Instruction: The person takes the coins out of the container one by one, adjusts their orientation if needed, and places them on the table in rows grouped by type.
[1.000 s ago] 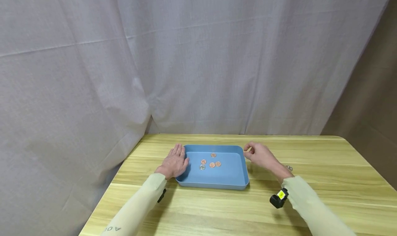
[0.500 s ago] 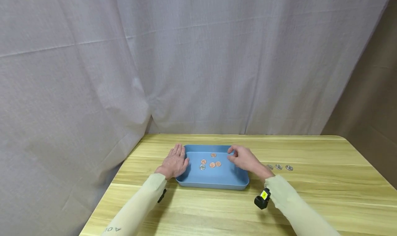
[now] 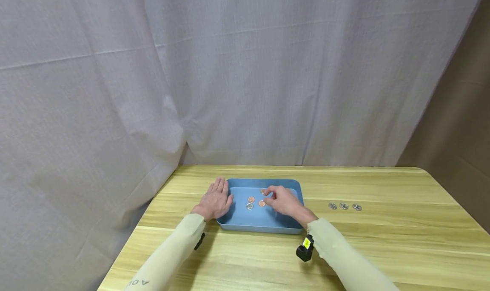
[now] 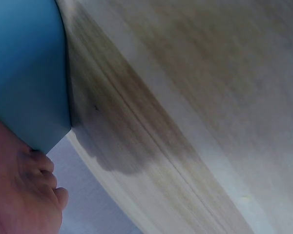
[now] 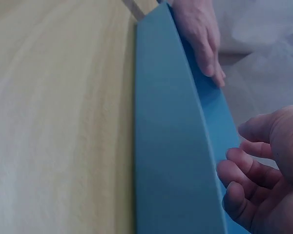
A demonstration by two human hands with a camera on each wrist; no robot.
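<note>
A shallow blue tray (image 3: 245, 225) stands on the table. My left hand (image 3: 214, 201) rests along its left wall with straight fingers; in the left wrist view that hand (image 4: 24, 190) lies against the tray's outer corner (image 4: 34, 97). Inside the tray are copper coins (image 3: 251, 199) and one silver coin (image 3: 249, 206). My right hand (image 3: 283, 201) is over the tray, thumb and index finger apart, close to a copper coin (image 3: 262, 203). Another copper coin (image 3: 262, 191) shows partly beside the index fingertip. In the right wrist view, nothing shows between the fingers (image 5: 239, 161).
Three silver coins (image 3: 344, 206) lie in a row on the wooden table (image 3: 383, 240), right of the tray. A grey curtain (image 3: 245, 91) hangs behind the table and along its left side.
My right hand has moved left from beyond the tray's right wall to above the coins, now covering one copper coin. The row of silver coins has come into full view. The left hand stays still.
</note>
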